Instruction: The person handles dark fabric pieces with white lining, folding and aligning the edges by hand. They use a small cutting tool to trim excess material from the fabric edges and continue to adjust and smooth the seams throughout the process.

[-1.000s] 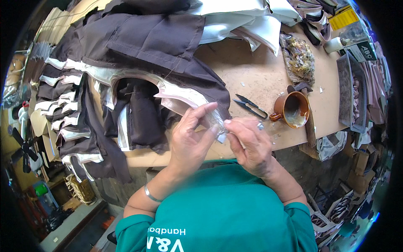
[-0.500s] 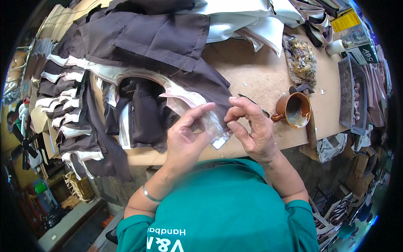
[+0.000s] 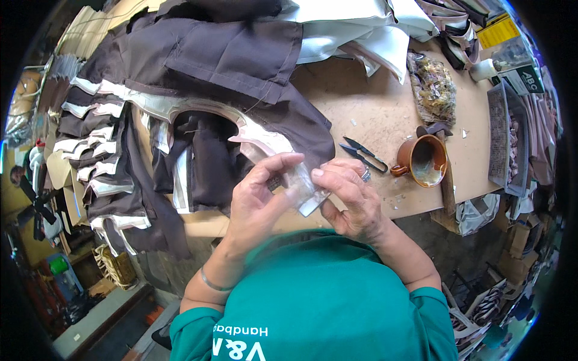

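Near the table's front edge, a pale, shiny strip end [image 3: 307, 200] lies between my two hands. It seems to continue the white-edged curved strip [image 3: 271, 139] of a dark brown fabric piece [image 3: 235, 51], though my fingers hide the join. My left hand [image 3: 260, 194] curls round its left side, thumb and forefinger closed on it. At its right edge, my right hand [image 3: 352, 201] pinches with thumb and fingertips; a ring shows on one finger. Black thread snips [image 3: 365, 154] lie on the table just beyond the right hand.
Right of the snips stands a brown mug [image 3: 421, 159] with residue inside. Beyond it are a clear bag of scraps [image 3: 433, 90] and a grey plastic basket [image 3: 503, 138]. More dark pieces with white edges [image 3: 108, 147] hang at the left. White material [image 3: 349, 30] lies at the back.
My right hand has moved down and left, its fingers closing on the strip end. This uncovers the thread snips. My left hand has shifted slightly left and down.
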The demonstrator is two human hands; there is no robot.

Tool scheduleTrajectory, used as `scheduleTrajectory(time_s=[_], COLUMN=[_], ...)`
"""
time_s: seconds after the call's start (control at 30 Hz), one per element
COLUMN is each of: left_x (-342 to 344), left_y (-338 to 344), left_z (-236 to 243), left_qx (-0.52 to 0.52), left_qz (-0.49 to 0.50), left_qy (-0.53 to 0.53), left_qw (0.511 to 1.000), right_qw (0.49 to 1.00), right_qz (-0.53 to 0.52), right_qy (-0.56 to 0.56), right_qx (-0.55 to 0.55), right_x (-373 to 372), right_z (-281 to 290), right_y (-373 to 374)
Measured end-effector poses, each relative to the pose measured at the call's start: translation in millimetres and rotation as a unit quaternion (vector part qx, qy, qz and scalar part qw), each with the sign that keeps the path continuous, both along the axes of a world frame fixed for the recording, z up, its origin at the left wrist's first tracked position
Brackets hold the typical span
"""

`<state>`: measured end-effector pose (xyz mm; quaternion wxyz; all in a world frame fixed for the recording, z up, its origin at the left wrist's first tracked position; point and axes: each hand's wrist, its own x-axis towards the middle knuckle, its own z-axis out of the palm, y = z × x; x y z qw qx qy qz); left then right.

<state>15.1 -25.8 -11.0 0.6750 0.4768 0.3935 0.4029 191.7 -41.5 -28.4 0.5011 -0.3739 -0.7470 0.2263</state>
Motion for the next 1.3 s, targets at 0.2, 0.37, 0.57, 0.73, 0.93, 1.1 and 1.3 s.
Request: scheduleTrajectory(time_s=[0.2,0.37,0.57,0.73,0.93,1.1,1.3], left_x=[3,14,23,23,28,15,-5], left_y=[8,20,28,29,29,20,-14], left_z=[32,46,43,41,46,27,-28], left_qx=[0.325,0.306,0.250,0.329,0.354,0.356,0.365], left_qz=[0.008,0.047,0.035,0.015,-0.034,-0.117,-0.160], left_qy=[0.253,0.303,0.363,0.441,0.442,0.394,0.410], left_qw=[0.911,0.902,0.897,0.835,0.823,0.839,0.820], right_qw=[0.978,0.930,0.862,0.843,0.909,0.989,0.846], right_qz=[0.033,0.058,0.035,0.039,0.003,-0.118,-0.290], right_qy=[0.165,0.250,0.361,0.394,0.283,-0.007,-0.409], right_qx=[-0.126,-0.264,-0.355,-0.365,-0.305,-0.085,-0.179], right_x=[3,1,-2,-6,-1,28,128], right_z=[19,35,27,23,21,8,25], right_y=[6,1,-1,2,0,-7,-34])
